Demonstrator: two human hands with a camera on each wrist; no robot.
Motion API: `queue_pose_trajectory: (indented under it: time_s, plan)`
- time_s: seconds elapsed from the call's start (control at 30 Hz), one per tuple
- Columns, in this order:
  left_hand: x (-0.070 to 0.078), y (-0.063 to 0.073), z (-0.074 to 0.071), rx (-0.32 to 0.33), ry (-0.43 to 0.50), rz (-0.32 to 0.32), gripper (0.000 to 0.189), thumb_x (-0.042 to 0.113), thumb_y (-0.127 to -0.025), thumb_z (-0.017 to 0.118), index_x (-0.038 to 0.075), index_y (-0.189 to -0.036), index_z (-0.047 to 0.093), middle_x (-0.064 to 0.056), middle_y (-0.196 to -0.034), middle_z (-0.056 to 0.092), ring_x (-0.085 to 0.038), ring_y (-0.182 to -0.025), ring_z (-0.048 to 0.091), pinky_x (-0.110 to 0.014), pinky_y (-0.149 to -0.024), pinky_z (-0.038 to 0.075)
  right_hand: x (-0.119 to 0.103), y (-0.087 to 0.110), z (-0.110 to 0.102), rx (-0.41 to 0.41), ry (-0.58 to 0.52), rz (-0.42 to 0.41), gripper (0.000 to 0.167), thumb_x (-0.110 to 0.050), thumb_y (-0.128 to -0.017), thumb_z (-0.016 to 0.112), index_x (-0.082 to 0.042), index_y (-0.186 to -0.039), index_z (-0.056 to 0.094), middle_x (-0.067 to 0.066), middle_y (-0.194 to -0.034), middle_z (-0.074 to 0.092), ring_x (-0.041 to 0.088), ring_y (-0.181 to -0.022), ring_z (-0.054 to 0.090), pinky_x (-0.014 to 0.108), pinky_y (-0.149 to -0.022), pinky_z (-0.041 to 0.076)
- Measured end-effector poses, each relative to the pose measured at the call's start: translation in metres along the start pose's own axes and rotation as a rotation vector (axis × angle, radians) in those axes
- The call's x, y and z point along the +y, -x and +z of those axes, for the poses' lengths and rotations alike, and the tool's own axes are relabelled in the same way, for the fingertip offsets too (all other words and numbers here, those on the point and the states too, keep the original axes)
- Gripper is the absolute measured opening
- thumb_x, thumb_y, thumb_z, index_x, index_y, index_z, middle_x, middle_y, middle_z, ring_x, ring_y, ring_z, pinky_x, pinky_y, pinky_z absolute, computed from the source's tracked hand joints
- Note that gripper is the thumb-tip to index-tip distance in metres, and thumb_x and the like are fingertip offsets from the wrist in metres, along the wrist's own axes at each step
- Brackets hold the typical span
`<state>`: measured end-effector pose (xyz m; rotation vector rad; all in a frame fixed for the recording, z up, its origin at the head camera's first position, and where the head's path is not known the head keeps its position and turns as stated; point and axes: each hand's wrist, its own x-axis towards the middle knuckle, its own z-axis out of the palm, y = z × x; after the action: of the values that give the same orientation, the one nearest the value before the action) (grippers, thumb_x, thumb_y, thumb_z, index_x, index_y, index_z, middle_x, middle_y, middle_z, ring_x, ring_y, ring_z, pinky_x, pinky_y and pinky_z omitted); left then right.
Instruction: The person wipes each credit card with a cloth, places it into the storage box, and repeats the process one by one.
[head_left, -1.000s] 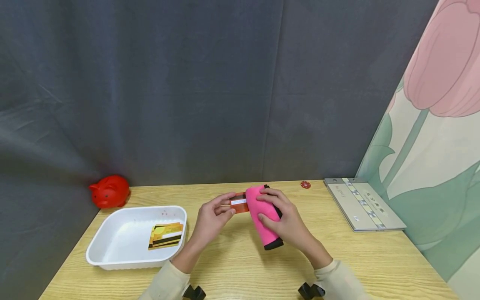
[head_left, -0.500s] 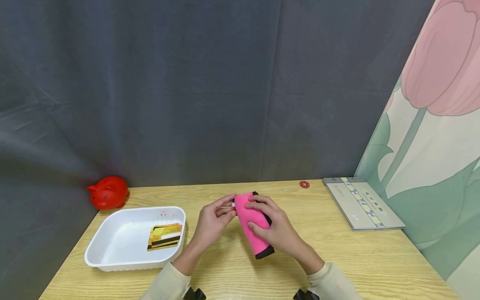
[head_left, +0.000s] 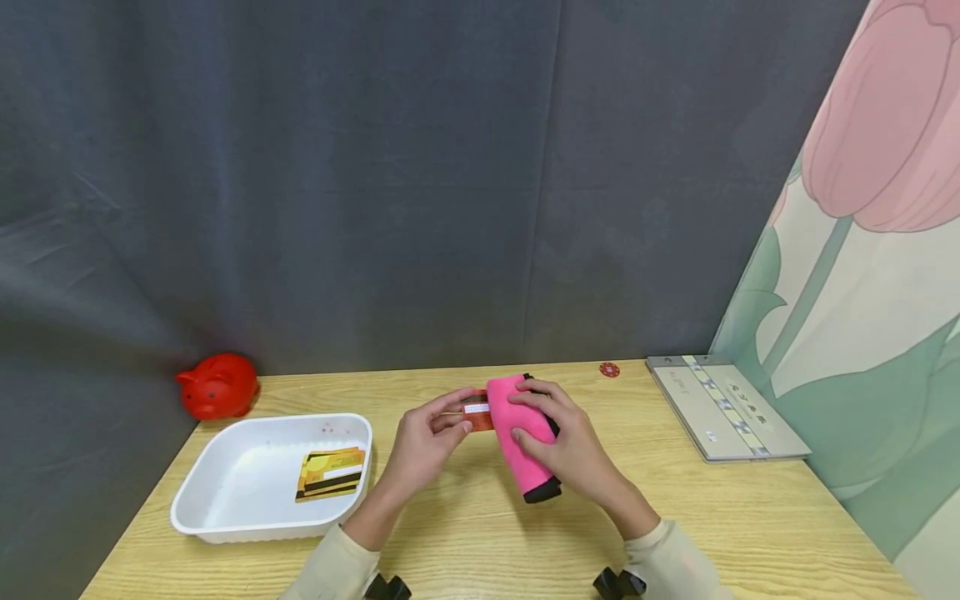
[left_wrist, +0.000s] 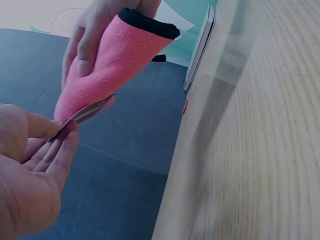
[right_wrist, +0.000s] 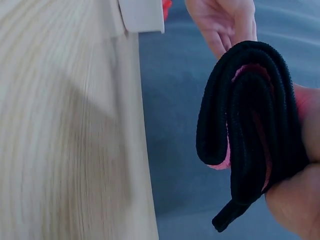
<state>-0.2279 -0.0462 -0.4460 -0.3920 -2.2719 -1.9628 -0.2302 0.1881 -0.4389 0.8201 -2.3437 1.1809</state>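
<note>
Just right of the table's middle, my left hand [head_left: 423, 446] pinches a red bank card [head_left: 477, 410] by its left end, thumb on one side and fingers on the other. The card has a dark stripe and a white strip. My right hand [head_left: 566, 433] grips a folded pink cloth [head_left: 517, 429] with black edging. In the left wrist view, the pink cloth [left_wrist: 115, 60] is held above the tabletop, with the card [left_wrist: 92, 109] against its lower end. The card's right part is hidden by the cloth in the head view. Folded black-edged layers of the cloth [right_wrist: 250, 125] fill the right wrist view.
A white tray [head_left: 225, 475] stands at the left with several yellow cards [head_left: 330, 473] in its right side. Behind it sits a red piggy bank [head_left: 219, 387]. A red poker chip [head_left: 610, 369] and a grey album-like book [head_left: 727, 408] lie at the back right.
The right hand slid the cloth left over the card, covering most of it, then drew it back right, baring the card's left part again. The left hand has barely moved.
</note>
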Motion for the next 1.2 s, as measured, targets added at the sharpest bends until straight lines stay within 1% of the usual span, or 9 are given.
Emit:
queue_pose_trajectory:
  time_s: [0.1, 0.23, 0.3, 0.47, 0.67, 0.77, 0.87, 1.03, 1.2]
  plan:
    - [0.001, 0.0, -0.002, -0.001, 0.003, 0.005, 0.045, -0.005, -0.093, 0.07, 0.013, -0.134, 0.07, -0.02, -0.122, 0.074, -0.029, -0.108, 0.075, -0.018, -0.078, 0.058, 0.007, -0.001, -0.005, 0.022, 0.002, 0.024, 0.045, -0.005, -0.084, 0.083, -0.017, -0.126, 0.072, 0.003, -0.14, 0.062, 0.026, -0.132, 0.059, 0.028, -0.103, 0.053]
    - [0.002, -0.001, -0.004, 0.013, 0.016, 0.009, 0.044, -0.007, -0.092, 0.07, 0.01, -0.133, 0.07, -0.022, -0.121, 0.074, -0.03, -0.107, 0.075, -0.017, -0.078, 0.058, 0.016, -0.003, -0.012, 0.046, 0.001, 0.062, 0.043, -0.004, -0.084, 0.083, -0.014, -0.125, 0.072, 0.004, -0.139, 0.062, 0.026, -0.132, 0.059, 0.016, -0.101, 0.048]
    - [0.003, -0.001, -0.006, 0.026, 0.007, 0.012, 0.044, -0.006, -0.092, 0.07, 0.01, -0.133, 0.071, -0.021, -0.122, 0.074, -0.028, -0.107, 0.074, -0.017, -0.078, 0.058, 0.019, -0.003, -0.016, 0.057, 0.009, 0.08, 0.043, -0.004, -0.085, 0.083, -0.013, -0.125, 0.072, 0.004, -0.139, 0.062, 0.025, -0.132, 0.059, 0.013, -0.099, 0.047]
    - [0.005, -0.002, -0.008, 0.047, -0.015, 0.02, 0.045, -0.005, -0.091, 0.072, 0.014, -0.132, 0.072, -0.015, -0.126, 0.074, -0.026, -0.107, 0.074, -0.018, -0.079, 0.058, 0.023, -0.004, -0.024, 0.07, 0.025, 0.128, 0.043, -0.006, -0.085, 0.083, -0.011, -0.127, 0.071, 0.005, -0.14, 0.061, 0.026, -0.132, 0.058, 0.011, -0.097, 0.046]
    - [0.011, -0.004, -0.016, 0.055, -0.025, 0.021, 0.046, -0.003, -0.091, 0.073, 0.015, -0.134, 0.071, -0.015, -0.126, 0.073, -0.027, -0.109, 0.074, -0.016, -0.075, 0.056, 0.023, -0.004, -0.029, 0.075, 0.018, 0.153, 0.044, -0.008, -0.087, 0.082, -0.013, -0.129, 0.07, 0.006, -0.142, 0.06, 0.027, -0.133, 0.057, 0.014, -0.096, 0.049]
    - [0.017, -0.002, -0.028, 0.061, -0.02, 0.028, 0.046, -0.001, -0.092, 0.072, 0.013, -0.136, 0.069, -0.016, -0.13, 0.072, -0.026, -0.11, 0.074, -0.015, -0.075, 0.054, 0.022, -0.005, -0.03, 0.081, 0.009, 0.146, 0.045, -0.008, -0.087, 0.082, -0.014, -0.129, 0.07, 0.006, -0.142, 0.06, 0.026, -0.133, 0.056, 0.015, -0.096, 0.049]
    - [0.023, 0.002, -0.044, 0.074, -0.04, 0.029, 0.046, 0.001, -0.094, 0.071, 0.014, -0.138, 0.067, -0.016, -0.132, 0.071, -0.021, -0.11, 0.074, -0.015, -0.076, 0.053, 0.022, -0.007, -0.03, 0.089, -0.011, 0.135, 0.044, -0.008, -0.087, 0.082, -0.014, -0.129, 0.07, 0.005, -0.142, 0.06, 0.024, -0.132, 0.055, 0.015, -0.094, 0.049]
    - [0.028, 0.013, -0.078, 0.115, -0.113, 0.014, 0.046, 0.005, -0.096, 0.071, 0.015, -0.14, 0.065, -0.017, -0.13, 0.071, -0.003, -0.103, 0.072, -0.015, -0.08, 0.055, 0.023, -0.007, -0.034, 0.111, -0.038, 0.121, 0.043, -0.008, -0.087, 0.082, -0.015, -0.128, 0.071, 0.005, -0.141, 0.06, 0.014, -0.131, 0.053, 0.011, -0.092, 0.048]
    - [0.029, 0.03, -0.114, 0.134, -0.199, -0.006, 0.045, 0.008, -0.097, 0.071, 0.014, -0.141, 0.064, -0.019, -0.127, 0.071, 0.003, -0.098, 0.07, -0.016, -0.076, 0.056, 0.025, -0.005, -0.039, 0.114, -0.047, 0.122, 0.042, -0.01, -0.089, 0.081, -0.016, -0.129, 0.07, 0.005, -0.143, 0.059, 0.007, -0.129, 0.052, 0.013, -0.088, 0.05]
